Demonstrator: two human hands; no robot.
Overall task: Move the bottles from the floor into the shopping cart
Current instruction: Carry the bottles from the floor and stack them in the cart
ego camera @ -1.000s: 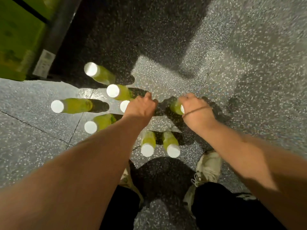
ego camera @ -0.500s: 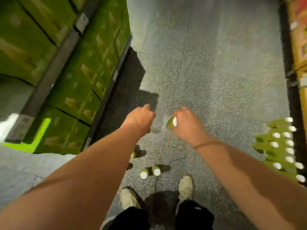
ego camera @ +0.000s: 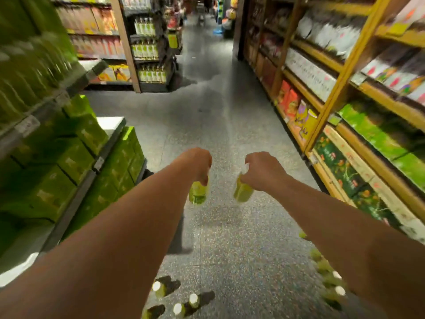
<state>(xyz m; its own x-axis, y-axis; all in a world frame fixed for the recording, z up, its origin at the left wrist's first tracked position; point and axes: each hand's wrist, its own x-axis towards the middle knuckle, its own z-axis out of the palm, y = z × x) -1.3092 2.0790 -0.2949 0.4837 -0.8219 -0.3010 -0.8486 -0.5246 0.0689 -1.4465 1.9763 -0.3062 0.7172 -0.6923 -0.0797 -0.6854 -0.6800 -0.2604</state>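
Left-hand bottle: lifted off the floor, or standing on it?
Lifted. The left hand grips the green bottle by its top, and the bottle hangs roughly upright, clear above the speckled floor.

The cap and neck of the left bottle lie hidden under the left hand; the right hand hides most of the top of the right bottle. The floor bottles are cut off by the lower edge and the left forearm. The side bottles behind the right forearm are blurred, as are the green boxes
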